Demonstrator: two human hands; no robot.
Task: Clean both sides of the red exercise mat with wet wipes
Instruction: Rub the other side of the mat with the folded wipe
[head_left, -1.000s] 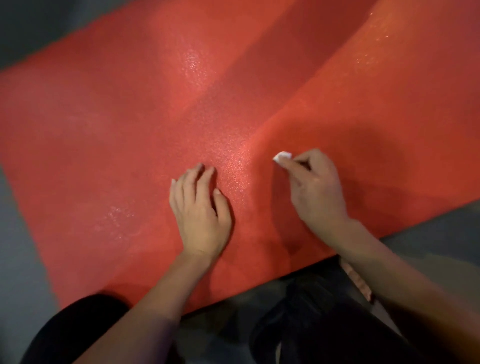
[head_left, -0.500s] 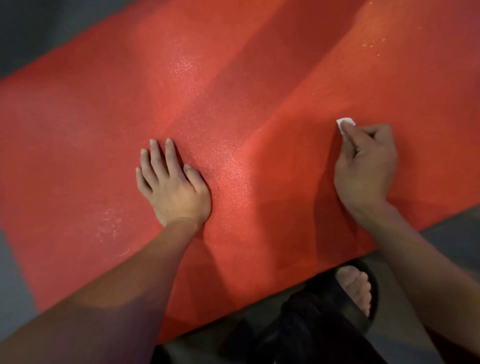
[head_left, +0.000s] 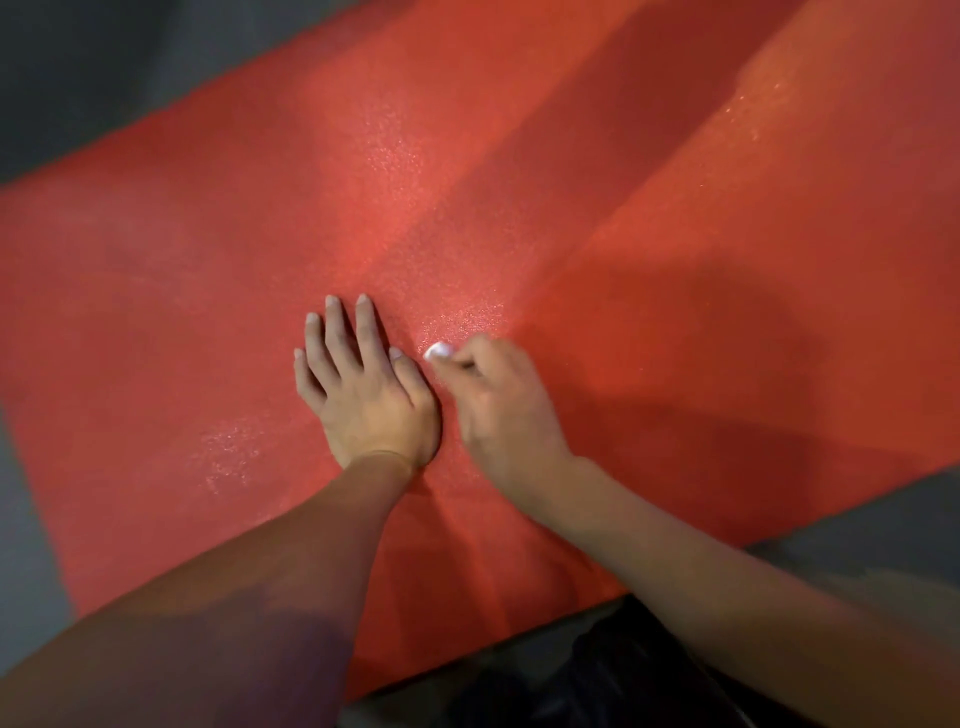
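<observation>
The red exercise mat (head_left: 675, 260) lies flat on the floor and fills most of the view, with wet, glistening patches. My left hand (head_left: 358, 384) rests flat on the mat near its middle, fingers straight and spread. Right beside it, my right hand (head_left: 498, 410) has its fingers curled round a small white wet wipe (head_left: 438, 352) and holds it against the mat. Only a corner of the wipe shows past the fingertips.
Grey floor (head_left: 78, 78) borders the mat at the far left, and more grey floor (head_left: 883, 530) shows at the near right. My dark-clothed leg (head_left: 597, 686) is at the mat's near edge, bottom centre.
My right hand has swept the wipe leftward across the mat, from the right side to just beside my left hand. My left hand stays flat on the mat.
</observation>
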